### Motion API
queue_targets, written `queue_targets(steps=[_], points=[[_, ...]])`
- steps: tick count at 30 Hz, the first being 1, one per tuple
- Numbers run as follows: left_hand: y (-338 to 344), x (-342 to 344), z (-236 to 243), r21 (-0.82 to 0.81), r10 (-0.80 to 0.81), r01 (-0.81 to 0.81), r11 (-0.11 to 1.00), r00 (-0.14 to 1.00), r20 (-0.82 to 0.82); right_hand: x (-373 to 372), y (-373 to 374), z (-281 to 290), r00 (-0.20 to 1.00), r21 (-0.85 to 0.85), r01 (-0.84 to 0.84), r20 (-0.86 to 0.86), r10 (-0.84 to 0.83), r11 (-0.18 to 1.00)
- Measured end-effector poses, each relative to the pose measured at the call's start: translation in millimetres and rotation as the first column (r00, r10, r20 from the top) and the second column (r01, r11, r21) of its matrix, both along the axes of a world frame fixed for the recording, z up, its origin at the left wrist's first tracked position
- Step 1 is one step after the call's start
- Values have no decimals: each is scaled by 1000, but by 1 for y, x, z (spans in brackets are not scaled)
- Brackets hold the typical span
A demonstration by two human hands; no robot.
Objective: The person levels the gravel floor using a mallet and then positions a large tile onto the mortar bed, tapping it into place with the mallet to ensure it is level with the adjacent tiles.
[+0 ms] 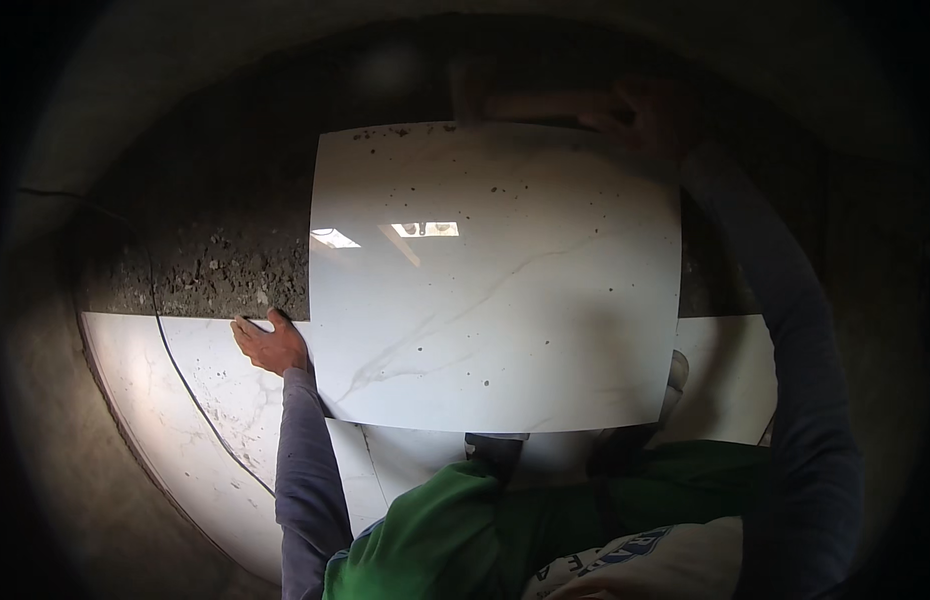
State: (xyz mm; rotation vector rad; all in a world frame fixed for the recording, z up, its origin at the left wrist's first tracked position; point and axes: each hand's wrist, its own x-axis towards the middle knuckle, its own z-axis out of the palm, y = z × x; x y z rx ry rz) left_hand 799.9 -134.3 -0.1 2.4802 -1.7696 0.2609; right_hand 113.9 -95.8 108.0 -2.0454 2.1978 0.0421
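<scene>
A large white tile [495, 280] with grey veins and scattered dark specks lies in the middle of the head view, reflecting small bright openings. Just off its lower left side, my left hand [275, 345] rests at the edge of the white tiled floor [205, 400], fingers apart and holding nothing. Along the tile's far edge, my right hand [650, 115] is in deep shadow, gripping what looks like a hammer-like tool [535, 103], dim and blurred. The tool's exact shape is hard to make out.
Rough dark ground with loose rubble [220, 260] borders the tiles on the far side. A thin black cable [200, 408] runs across the left tiles. My green-clad legs [435, 520] and dark shoes are at the near edge, partly under the tile.
</scene>
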Motion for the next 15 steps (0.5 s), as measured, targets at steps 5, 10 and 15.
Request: queue_targets(steps=[5, 10, 15], points=[[1, -1, 2, -14, -1, 1, 1000, 1000, 9, 7, -1, 4, 948, -2, 240, 217, -234, 971], [2, -3, 4, -2, -3, 3, 1000, 1000, -6, 9, -5, 1, 989, 2, -95, -110, 95, 995], [2, -2, 3, -18, -1, 1, 1000, 1000, -1, 3, -9, -2, 988, 13, 148, 49, -148, 989]])
